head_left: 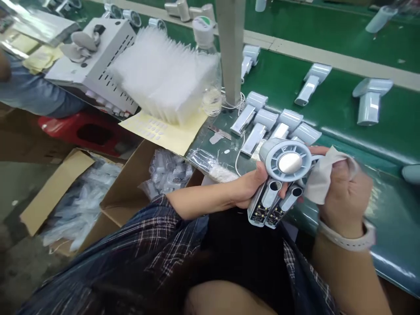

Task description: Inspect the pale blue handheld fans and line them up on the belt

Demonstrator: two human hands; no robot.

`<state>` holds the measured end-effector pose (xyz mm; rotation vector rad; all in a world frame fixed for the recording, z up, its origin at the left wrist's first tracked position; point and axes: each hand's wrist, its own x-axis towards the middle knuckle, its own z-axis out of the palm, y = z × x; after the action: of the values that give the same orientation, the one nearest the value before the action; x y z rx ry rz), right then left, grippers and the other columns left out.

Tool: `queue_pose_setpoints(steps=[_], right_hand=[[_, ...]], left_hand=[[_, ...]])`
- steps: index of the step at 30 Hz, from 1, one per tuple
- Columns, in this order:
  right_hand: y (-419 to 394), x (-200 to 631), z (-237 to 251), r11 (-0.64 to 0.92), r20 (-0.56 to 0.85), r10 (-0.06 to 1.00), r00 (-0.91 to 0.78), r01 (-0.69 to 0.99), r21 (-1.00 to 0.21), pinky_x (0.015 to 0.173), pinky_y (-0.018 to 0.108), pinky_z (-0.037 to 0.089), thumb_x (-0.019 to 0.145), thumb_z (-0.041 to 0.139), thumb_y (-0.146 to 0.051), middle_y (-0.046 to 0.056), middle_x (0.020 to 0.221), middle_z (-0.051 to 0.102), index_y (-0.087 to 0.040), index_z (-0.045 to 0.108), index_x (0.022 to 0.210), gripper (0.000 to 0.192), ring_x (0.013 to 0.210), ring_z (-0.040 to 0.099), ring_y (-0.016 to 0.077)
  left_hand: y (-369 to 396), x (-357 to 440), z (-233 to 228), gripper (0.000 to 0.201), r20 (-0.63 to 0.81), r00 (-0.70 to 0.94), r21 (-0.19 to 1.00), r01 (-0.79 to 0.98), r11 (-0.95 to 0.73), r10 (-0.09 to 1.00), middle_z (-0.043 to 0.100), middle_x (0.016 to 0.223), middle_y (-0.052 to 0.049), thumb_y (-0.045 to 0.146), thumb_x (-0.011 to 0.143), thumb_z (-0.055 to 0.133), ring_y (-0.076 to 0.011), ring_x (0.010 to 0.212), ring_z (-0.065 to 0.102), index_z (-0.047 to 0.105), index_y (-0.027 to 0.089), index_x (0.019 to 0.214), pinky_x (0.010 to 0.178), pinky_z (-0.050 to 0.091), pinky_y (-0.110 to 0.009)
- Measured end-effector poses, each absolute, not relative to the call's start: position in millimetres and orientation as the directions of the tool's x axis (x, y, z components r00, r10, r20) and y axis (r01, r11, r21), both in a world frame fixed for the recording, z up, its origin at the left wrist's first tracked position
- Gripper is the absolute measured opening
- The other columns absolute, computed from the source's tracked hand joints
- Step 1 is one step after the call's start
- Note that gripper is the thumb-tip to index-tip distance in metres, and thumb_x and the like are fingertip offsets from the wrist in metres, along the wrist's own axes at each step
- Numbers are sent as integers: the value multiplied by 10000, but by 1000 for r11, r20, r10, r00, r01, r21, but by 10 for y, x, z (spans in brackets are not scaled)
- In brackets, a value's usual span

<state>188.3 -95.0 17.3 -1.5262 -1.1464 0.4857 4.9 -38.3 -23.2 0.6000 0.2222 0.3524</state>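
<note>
My left hand [252,183] grips two pale blue handheld fans [282,179] side by side by their handles, their round heads up and a shiny disc facing me. My right hand [344,192], with a white wristband, holds a white cloth [323,177] pressed against the right side of the fans' heads. Both hands hover over my lap at the front edge of the green conveyor belt [344,118].
Several more pale blue fans [262,120] lie in a row on the belt behind my hands, others [370,98] farther along. A stack of clear plastic bags [164,74], a water bottle [206,57], a grey post [231,48] and open cartons [98,192] stand left.
</note>
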Motion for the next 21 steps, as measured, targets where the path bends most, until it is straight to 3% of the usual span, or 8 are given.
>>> queue_pose_setpoints(steps=[5, 8, 10, 12, 14, 17, 19, 21], right_hand=[[-1107, 2582, 384, 16, 355, 752, 556, 523, -852, 1022, 557, 636, 1007, 786, -471, 84, 1161, 865, -314, 901, 1195, 271, 1124, 814, 316], [-980, 2729, 588, 200, 284, 951, 120, 459, -866, 1210, 587, 569, 982, 799, -537, 63, 1395, 808, -370, 888, 1242, 322, 1421, 705, 344], [-796, 2747, 660, 251, 183, 963, -196, 417, -874, 1251, 578, 546, 985, 753, -597, 49, 1466, 775, -373, 872, 1288, 395, 1488, 658, 357], [-607, 2726, 674, 234, 82, 923, -377, 379, -895, 1142, 511, 638, 973, 736, -591, 60, 1389, 809, -354, 843, 1354, 462, 1391, 729, 348], [-472, 2649, 661, 155, -20, 874, -486, 316, -936, 873, 392, 720, 913, 794, -492, 67, 1215, 856, -331, 815, 1390, 504, 1140, 832, 315], [-392, 2394, 664, -76, -233, 819, -525, 303, -950, 443, 265, 553, 883, 810, -408, 25, 859, 835, -282, 764, 1374, 509, 611, 766, 221], [-367, 2177, 691, -153, -314, 835, -451, 358, -921, 353, 258, 414, 916, 772, -514, -9, 709, 768, -255, 746, 1300, 465, 420, 607, 174], [-311, 2020, 706, -123, -297, 898, -325, 462, -878, 393, 284, 413, 939, 684, -684, 3, 685, 741, -236, 768, 1190, 520, 413, 565, 168]], left_hand=[[-351, 251, -224, 921, -97, 958, 476, -192, 858, 269, 813, 1098, -146, 1031, 516, 815, -241, 973, 797, 677, 140, 702, 826, 711, -345], [-338, 343, -241, 920, -104, 974, 479, -127, 868, 200, 810, 1057, -153, 1026, 521, 818, -260, 999, 796, 690, 137, 720, 825, 708, -350], [-353, 365, -252, 952, -132, 984, 500, -35, 865, 116, 807, 999, -153, 1049, 498, 799, -253, 969, 793, 705, 133, 741, 815, 699, -338], [-378, 353, -267, 972, -155, 986, 527, 34, 849, 57, 799, 961, -145, 1063, 488, 785, -251, 965, 789, 718, 133, 760, 806, 689, -325], [-400, 318, -295, 962, -184, 981, 553, 55, 832, 57, 788, 939, -128, 1058, 514, 782, -243, 952, 784, 723, 135, 778, 781, 678, -313], [-396, 242, -348, 932, -270, 953, 544, 33, 838, 137, 739, 835, -82, 1045, 567, 779, -229, 900, 779, 710, 141, 779, 744, 663, -299], [-355, 182, -375, 925, -305, 936, 516, 5, 856, 178, 731, 810, -80, 1052, 618, 744, -235, 924, 785, 702, 142, 776, 767, 665, -302], [-287, 112, -393, 942, -298, 939, 493, -5, 870, 175, 775, 874, -107, 1064, 599, 741, -242, 931, 788, 701, 141, 785, 783, 671, -320]])
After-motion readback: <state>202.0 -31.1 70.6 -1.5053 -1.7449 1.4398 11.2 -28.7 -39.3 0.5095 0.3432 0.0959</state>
